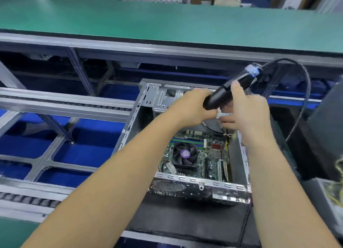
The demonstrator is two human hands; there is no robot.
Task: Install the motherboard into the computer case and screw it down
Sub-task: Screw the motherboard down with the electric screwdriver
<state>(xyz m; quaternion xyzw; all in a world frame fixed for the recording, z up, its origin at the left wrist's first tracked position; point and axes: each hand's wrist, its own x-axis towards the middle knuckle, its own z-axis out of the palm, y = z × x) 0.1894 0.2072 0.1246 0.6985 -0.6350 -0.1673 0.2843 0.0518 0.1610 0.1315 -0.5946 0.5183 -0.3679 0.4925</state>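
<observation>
Motherboard (196,155) lies seated inside the computer case (202,184) | above it, right hand (248,114) grips the electric screwdriver (228,92), left hand (193,106) curled round its tip | board likely stiff, fragile: handle by edges.

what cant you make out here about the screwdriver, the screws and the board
Head view, the only one:
- Tip of the electric screwdriver: hidden behind the left hand and right hand.
- Any screw in the fingers: hidden or too small to tell.
- Screws already in the motherboard: too small and blurred.
- Far end of the motherboard: covered by both hands.
- Near face of the computer case: motion-blurred, its ports unreadable.
- The screwdriver's cable: its end is lost at the right.
</observation>
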